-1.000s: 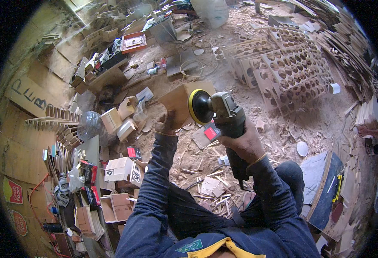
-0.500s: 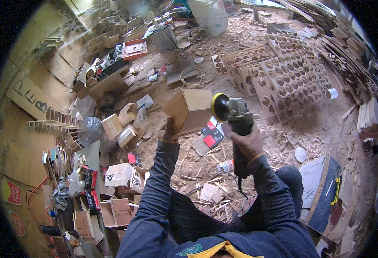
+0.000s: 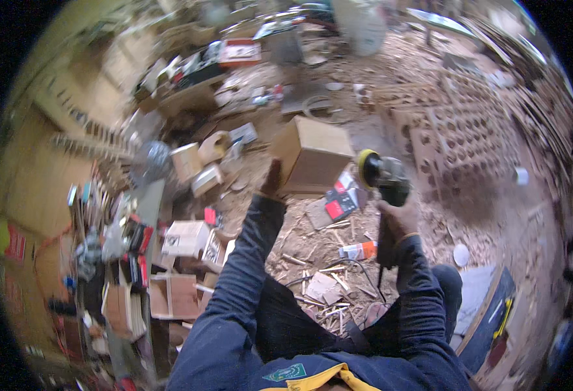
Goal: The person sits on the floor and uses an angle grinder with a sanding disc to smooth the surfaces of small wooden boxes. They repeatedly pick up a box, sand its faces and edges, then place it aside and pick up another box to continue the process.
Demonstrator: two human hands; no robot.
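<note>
My left hand (image 3: 272,179) grips a plain wooden box (image 3: 322,142) by its left side, holding it up in front of me. Its fingers are partly hidden behind the box. My right hand (image 3: 400,218) is closed round the body of a dark handheld power sander (image 3: 392,186). The sander's round yellow-edged pad (image 3: 368,168) faces the right edge of the box, close beside it; with the blur I cannot tell whether they touch. A dark cord (image 3: 379,280) hangs from the tool's lower end.
Sawdust and wood offcuts (image 3: 325,287) cover the floor between my legs. Small wooden boxes (image 3: 185,240) stand at the left. Panels with round holes (image 3: 459,137) lean at the far right. A dark board (image 3: 488,319) lies by my right knee.
The box has turned and tilted, showing its top and front faces. The sander has shifted with it, remaining close to its right edge. The whole view has swung and is blurred.
</note>
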